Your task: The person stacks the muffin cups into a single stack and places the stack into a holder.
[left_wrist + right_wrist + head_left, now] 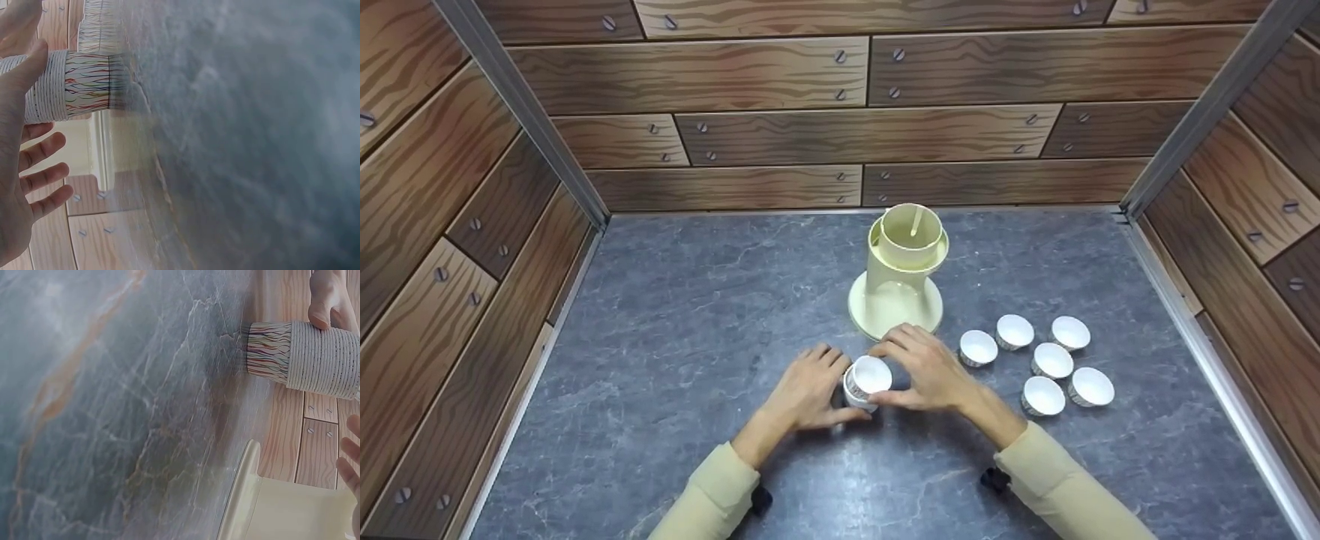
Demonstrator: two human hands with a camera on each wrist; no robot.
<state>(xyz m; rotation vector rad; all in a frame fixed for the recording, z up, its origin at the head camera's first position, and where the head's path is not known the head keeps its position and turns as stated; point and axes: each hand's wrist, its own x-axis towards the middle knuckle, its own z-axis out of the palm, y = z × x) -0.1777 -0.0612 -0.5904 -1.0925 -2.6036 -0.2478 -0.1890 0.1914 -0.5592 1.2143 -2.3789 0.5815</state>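
A stack of white paper cups (855,403), patterned with thin coloured lines and with rolled rims, stands upright on the table. My left hand (812,386) holds the stack from the left, its thumb along the near side; its other fingers spread loosely in the left wrist view. At the top, my right hand (924,369) pinches the uppermost paper cup (873,374) between thumb and fingers, and this cup sits shifted right of the stack below. Just behind the hands is a cream cylindrical stand (896,279) with a round base and an open tube on top.
Several single paper cups (1052,361) stand mouth up on the right, beyond my right hand. The dark marbled table (697,322) is bounded by wood-patterned walls (772,135) at the back and sides, with metal strips (1237,420) along the edges.
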